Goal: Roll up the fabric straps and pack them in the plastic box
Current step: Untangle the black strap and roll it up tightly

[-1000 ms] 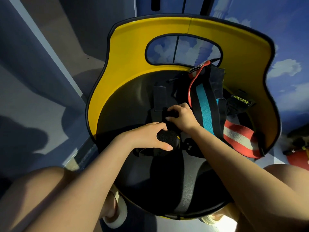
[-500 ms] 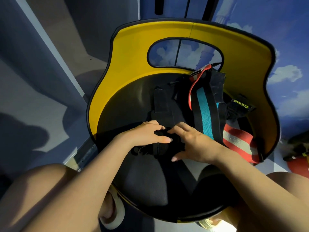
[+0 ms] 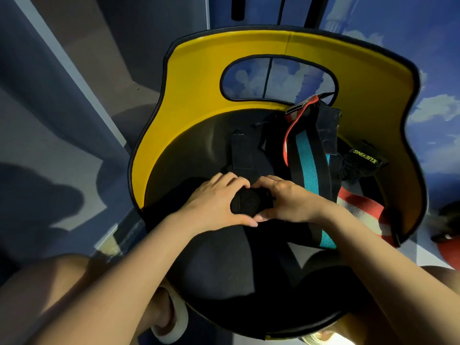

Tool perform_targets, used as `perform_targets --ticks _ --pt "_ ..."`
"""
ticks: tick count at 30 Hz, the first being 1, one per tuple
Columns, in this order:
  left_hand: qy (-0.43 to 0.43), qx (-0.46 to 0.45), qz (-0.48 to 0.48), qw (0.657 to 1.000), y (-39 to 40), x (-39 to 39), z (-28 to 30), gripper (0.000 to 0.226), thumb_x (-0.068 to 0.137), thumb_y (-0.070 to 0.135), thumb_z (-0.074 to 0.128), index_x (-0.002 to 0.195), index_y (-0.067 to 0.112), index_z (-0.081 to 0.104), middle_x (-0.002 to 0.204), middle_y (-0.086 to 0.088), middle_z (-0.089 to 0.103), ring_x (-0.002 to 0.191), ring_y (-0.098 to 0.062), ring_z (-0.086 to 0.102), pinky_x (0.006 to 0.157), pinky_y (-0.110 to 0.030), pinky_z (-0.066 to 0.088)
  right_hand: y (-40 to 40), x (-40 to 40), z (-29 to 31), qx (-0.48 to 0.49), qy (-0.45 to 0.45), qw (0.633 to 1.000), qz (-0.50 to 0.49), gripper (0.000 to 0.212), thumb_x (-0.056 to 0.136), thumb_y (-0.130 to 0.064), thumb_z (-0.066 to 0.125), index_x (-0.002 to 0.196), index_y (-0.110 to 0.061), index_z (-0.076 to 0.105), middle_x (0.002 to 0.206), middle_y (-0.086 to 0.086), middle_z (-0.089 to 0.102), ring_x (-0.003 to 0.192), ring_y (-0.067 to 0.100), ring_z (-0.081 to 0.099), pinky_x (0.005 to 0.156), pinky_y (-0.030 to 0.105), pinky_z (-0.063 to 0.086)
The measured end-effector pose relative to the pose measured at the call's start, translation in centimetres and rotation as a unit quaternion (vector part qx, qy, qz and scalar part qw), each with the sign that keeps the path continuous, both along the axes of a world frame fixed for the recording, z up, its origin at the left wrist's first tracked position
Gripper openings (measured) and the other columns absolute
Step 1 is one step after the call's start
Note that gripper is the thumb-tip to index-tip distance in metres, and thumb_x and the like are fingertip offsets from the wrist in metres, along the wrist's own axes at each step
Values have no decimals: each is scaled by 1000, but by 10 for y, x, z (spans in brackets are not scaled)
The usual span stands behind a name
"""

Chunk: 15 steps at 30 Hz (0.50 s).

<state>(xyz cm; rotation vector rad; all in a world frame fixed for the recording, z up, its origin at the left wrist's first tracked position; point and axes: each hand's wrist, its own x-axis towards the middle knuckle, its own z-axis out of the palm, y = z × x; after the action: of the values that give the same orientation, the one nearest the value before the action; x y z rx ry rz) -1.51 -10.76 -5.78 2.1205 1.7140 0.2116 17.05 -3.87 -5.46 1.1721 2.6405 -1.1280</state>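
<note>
A black strap roll (image 3: 246, 203) sits on the dark seat of a yellow-backed chair (image 3: 199, 78). My left hand (image 3: 214, 200) curls round the roll's left side and my right hand (image 3: 286, 197) curls round its right side, thumbs meeting below it. The strap's free end (image 3: 241, 153) runs away from the roll toward the chair back. To the right lie a black strap with a teal stripe (image 3: 308, 170), a red-and-white strap (image 3: 358, 210) and a black strap labelled XUEYING (image 3: 363, 158). No plastic box is in view.
The chair's yellow back has an oval cut-out (image 3: 278, 78). A grey wall and floor lie on the left, a blue cloud-printed surface (image 3: 438, 95) on the right. My knees are at the bottom corners, and a red object (image 3: 448, 255) shows at the right edge.
My right hand came back from the strap's far part to the roll. Both hands now cup the roll, which looks thicker.
</note>
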Motion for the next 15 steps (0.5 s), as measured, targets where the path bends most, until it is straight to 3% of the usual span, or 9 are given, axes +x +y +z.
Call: perform_targets --ticks 2,5,10,15 --pt "60 5 -31 998 -2 -1 -3 87 71 64 65 140 29 26 140 8 31 129 -13 31 101 -32 35 3 0 -1 -24 -2 1000 -6 61 74 -31 77 126 -24 47 114 -6 48 104 10 48 85 16 36" --pt "97 52 -42 993 -5 1 -13 84 77 52 67 142 25 22 142 4 28 131 -16 30 104 -33 35 5 -1 -1 -57 -3 998 -16 61 78 -31 74 130 -26 44 117 -8 47 110 10 47 94 23 37" --pt "39 15 -25 999 4 -2 -10 75 78 44 69 138 26 29 137 6 34 126 -15 33 101 -36 41 4 0 3 -80 6 996 -38 62 83 -34 68 137 -29 39 126 -7 45 118 9 43 101 26 36" --pt "2 -28 -9 1000 10 -6 -5 75 76 45 71 136 27 32 137 7 38 127 -14 35 103 -35 40 -5 3 1 -16 38 999 -20 68 82 -39 67 140 -27 33 135 -10 36 123 10 42 104 24 35"
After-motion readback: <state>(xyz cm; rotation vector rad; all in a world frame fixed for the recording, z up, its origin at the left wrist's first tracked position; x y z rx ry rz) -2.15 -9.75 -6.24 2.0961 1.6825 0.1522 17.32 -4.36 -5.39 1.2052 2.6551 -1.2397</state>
